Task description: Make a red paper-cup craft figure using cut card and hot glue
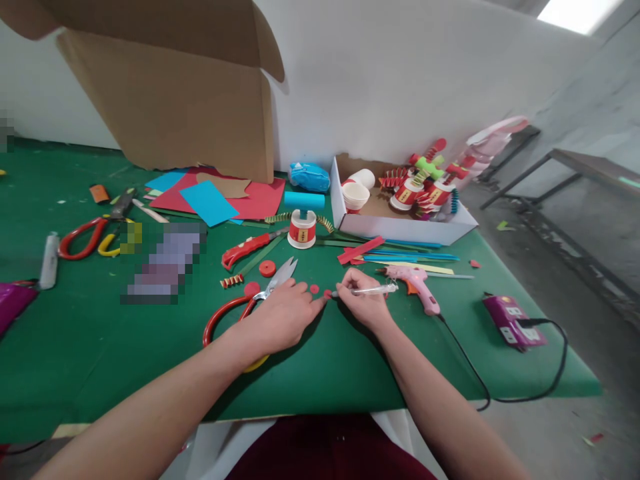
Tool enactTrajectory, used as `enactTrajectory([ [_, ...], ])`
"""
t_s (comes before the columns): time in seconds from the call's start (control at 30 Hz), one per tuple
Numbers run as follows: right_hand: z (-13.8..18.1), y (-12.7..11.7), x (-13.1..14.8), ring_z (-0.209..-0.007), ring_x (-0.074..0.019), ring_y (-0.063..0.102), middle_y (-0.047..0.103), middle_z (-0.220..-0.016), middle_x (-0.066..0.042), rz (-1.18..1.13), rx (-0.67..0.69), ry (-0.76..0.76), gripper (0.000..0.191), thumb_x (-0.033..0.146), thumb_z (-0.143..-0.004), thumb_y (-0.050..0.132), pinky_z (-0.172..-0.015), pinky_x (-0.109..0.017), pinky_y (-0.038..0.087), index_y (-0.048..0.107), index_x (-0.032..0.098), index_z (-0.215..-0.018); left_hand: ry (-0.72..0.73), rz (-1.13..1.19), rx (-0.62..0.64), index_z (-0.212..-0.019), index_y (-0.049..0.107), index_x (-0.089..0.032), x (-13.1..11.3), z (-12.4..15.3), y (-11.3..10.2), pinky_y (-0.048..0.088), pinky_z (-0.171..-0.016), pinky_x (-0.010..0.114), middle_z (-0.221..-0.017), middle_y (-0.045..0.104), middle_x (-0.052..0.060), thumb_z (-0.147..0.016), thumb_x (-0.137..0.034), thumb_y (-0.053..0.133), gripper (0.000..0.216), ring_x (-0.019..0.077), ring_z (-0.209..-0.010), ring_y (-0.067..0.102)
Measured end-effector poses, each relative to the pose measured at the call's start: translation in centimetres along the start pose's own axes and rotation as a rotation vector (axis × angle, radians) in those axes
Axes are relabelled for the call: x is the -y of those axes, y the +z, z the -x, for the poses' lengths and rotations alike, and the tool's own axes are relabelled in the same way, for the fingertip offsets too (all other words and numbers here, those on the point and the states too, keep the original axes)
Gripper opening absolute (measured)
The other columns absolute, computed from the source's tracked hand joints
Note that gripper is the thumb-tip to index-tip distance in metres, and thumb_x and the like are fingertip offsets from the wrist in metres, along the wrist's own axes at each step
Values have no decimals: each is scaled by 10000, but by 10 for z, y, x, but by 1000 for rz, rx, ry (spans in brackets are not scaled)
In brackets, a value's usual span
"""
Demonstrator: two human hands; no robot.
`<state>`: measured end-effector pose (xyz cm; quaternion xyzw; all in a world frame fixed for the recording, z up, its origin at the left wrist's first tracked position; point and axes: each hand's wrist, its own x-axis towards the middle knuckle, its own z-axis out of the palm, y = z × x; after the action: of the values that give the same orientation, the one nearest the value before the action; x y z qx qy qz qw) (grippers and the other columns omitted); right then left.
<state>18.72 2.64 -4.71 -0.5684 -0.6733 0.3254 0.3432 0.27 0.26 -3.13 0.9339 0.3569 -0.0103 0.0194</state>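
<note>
My right hand (363,300) grips a clear-barrelled pen (375,290), its tip at a small red disc (327,294). The index finger of my left hand (283,313) reaches out and holds the edge of that disc down on the green table; its other fingers rest loosely, holding nothing. Just beside lies a second small red disc (314,289). Red-handled scissors (230,313) lie partly under my left hand, blades apart. Left of the blades are a red paper roll (267,268) and a flat red disc (251,289). A paper-cup figure (302,227) with a blue roll on top stands beyond.
A pink glue gun (415,283) lies to the right, its cord running to a purple box (515,322). Behind are a white box (400,223) of cup figures, paper strips (410,257) and a red utility knife (250,248). Pliers (107,223) and coloured sheets (220,200) lie leftward.
</note>
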Motion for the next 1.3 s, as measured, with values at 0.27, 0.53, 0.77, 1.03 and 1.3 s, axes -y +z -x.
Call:
enactTrajectory([
  [0.27, -2, -2, -7, -471, -97, 378, 424, -496, 51, -73, -56, 11, 199, 296, -703, 528, -471, -225, 302, 420, 210, -560, 2, 22, -18, -1183, 543, -152, 1, 0, 2, 352, -776, 384, -814, 625, 87, -773, -99, 443, 425, 237, -811, 533],
  [0.53, -7, -5, -11, -672, -140, 516, 599, -782, -17, -24, -248, -110, 118, 309, -744, 608, -658, -269, 431, 594, 200, -785, 18, 15, -32, -1230, 517, -165, 1, 1, 0, 359, -814, 397, -831, 627, 81, -769, -125, 471, 465, 227, -802, 537],
  [0.77, -12, -8, -23, -788, -181, 571, 580, -855, -60, 175, -242, -296, 189, 160, -797, 489, -751, -313, 450, 670, 211, -777, -121, 28, -237, -796, 655, -170, 15, 1, -12, 398, -698, 333, -685, 604, 66, -815, -121, 420, 241, 195, -745, 523],
  [1.03, -15, -9, -32, -799, -184, 582, 600, -868, -66, 196, -266, -391, 217, 106, -783, 461, -750, -313, 461, 650, 210, -810, -288, 103, -368, -880, 676, -170, 42, 4, -6, 449, -706, 309, -750, 678, 52, -820, -135, 420, 265, 181, -761, 571],
  [1.3, -15, -15, -19, -809, -176, 571, 634, -829, -40, 118, -234, -357, 90, 236, -818, 526, -765, -294, 436, 611, 208, -811, -257, 35, -381, -886, 690, -181, 44, 5, -8, 469, -709, 305, -791, 703, 52, -825, -154, 391, 307, 177, -770, 587],
])
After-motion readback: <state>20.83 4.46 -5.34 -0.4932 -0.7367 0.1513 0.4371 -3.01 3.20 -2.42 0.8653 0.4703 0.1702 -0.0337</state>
